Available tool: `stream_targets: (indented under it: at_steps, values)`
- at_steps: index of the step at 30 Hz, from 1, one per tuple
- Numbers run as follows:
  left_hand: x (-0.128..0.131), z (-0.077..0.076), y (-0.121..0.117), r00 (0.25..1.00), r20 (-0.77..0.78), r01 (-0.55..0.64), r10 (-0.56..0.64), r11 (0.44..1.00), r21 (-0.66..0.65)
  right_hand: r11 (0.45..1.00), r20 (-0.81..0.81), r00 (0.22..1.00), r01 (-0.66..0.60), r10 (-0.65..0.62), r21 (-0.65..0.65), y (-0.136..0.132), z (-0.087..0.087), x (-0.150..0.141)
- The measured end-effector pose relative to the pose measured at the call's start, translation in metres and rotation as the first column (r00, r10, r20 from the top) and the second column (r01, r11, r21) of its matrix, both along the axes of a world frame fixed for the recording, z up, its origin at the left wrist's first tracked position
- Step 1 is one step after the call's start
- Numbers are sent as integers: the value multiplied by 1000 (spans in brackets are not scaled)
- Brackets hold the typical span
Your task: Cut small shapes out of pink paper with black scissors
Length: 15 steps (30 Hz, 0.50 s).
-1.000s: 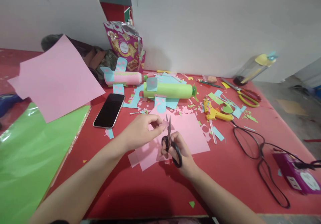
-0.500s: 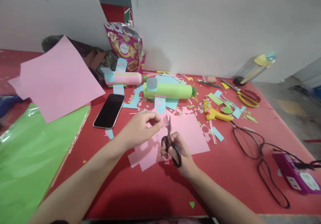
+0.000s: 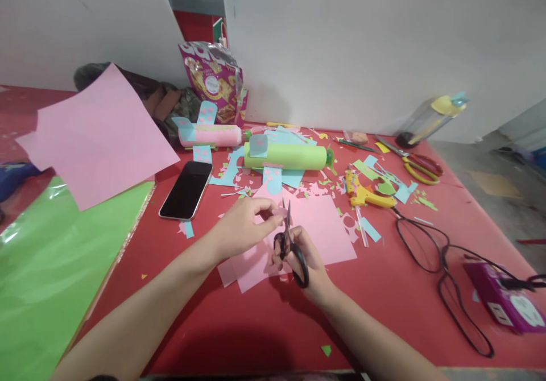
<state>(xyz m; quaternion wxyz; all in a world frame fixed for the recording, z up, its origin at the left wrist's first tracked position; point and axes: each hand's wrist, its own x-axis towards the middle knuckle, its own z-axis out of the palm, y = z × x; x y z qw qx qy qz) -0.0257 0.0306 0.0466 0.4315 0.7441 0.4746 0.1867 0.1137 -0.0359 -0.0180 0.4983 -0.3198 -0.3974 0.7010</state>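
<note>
Between the thumb and fingertips of my left hand (image 3: 249, 224) is a small piece of pink paper (image 3: 280, 212), partly hidden by the fingers. My right hand (image 3: 309, 264) grips black-handled scissors (image 3: 288, 233), its fingers through the loops. The scissor blades point away from me, slightly apart, and stand right at the pink piece. Beneath both hands lie pink paper sheets (image 3: 328, 227). Just beyond is a green paper-wrapped tube (image 3: 294, 157) with blue fins. A similar pink tube (image 3: 217, 135) lies behind it to the left.
A phone (image 3: 186, 190) lies left of my hands, near large pink sheets (image 3: 102, 136) and a green sheet (image 3: 55, 278). On the right are a yellow glue gun (image 3: 371, 197), its cord, a purple power box (image 3: 503, 295) and larger scissors (image 3: 420, 166). Paper scraps litter the red table.
My left hand has shifted slightly right and turned, bringing the pink piece closer against the scissor blades. My right hand stays almost in place.
</note>
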Motion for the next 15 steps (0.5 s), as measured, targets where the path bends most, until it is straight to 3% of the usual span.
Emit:
stream_targets:
  at_steps: [15]
  values:
    - [-8, 4, 4, 1000, 11, -1, 2, 1000, -21, 999, -22, 1000, -12, 11, -42, -1, 1, 0]
